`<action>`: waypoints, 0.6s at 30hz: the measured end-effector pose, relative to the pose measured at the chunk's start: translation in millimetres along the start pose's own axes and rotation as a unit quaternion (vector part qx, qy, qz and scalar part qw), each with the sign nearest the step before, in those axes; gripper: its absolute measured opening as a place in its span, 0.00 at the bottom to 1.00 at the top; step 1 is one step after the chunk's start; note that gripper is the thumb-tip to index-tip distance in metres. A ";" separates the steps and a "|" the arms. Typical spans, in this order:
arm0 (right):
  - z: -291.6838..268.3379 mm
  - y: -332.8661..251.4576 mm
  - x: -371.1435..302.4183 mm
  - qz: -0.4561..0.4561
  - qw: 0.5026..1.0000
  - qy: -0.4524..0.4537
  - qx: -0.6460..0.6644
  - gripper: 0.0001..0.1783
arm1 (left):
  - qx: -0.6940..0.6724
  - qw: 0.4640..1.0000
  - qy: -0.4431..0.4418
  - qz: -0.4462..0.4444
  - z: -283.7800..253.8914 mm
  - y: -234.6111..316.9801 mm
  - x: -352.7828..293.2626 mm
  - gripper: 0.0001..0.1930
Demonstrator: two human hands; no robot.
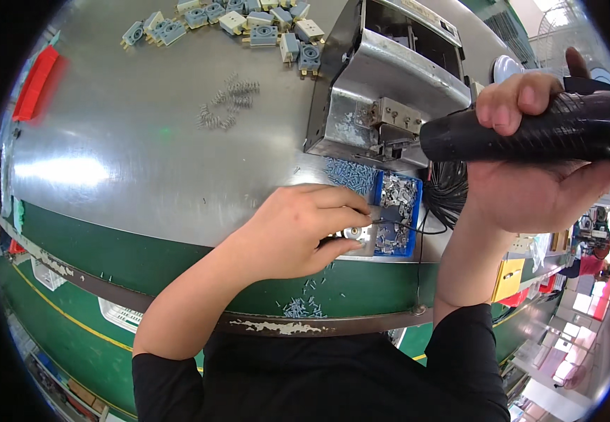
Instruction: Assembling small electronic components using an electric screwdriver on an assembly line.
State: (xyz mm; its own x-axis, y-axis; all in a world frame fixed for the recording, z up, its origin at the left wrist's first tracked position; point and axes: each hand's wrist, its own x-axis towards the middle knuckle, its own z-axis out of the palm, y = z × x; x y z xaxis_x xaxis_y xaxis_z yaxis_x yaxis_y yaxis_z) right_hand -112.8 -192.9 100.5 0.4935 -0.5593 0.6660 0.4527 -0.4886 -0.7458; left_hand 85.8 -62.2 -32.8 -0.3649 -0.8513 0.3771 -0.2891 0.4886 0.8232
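Note:
Raised at the right, my right hand (530, 193) is wrapped round a thick black electric screwdriver (558, 133), its blunt end pointing left. No bit shows at that end. My left hand (294, 225) reaches over the near edge of the metal bench, thumb and fingertips closed on a small white plug part (351, 233) with a brass-coloured round bit in it. Fingers cover much of this part. Under it lies a small metal plate (370, 243), against the blue tray (413, 243) of small metal pieces. Bluish screws (351, 174) lie in a heap just beyond the fingers.
A metal machine housing (361, 91) stands behind the tray, with black cable (449, 193) coiled beside it. Grey and white plugs (263, 35) lie at the back, loose springs (228, 102) nearer. More screws (303, 307) rest on the green ledge. A red bin (36, 83) is far left.

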 end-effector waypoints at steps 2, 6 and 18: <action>6.0 10.6 4.6 -0.014 0.999 0.004 0.045 0.58 | 0.006 1.000 0.003 -0.003 -1.6 1.7 -2.3 0.15; 3.8 17.6 6.5 -0.018 0.999 0.015 0.041 0.60 | -0.003 1.000 0.003 -0.005 1.0 -0.1 -0.1 0.16; 11.1 26.0 5.9 0.016 0.997 0.056 0.052 0.60 | -0.003 1.000 0.001 -0.010 -0.3 -1.5 -1.4 0.17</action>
State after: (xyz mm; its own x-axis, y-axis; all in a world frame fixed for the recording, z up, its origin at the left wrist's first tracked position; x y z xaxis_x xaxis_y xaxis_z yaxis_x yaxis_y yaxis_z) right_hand -89.9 -201.5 85.1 0.4262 -0.6475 0.6318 0.5150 -0.4005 -0.7579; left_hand 87.0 -61.8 -34.5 -0.3568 -0.8612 0.3620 -0.2914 0.4708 0.8328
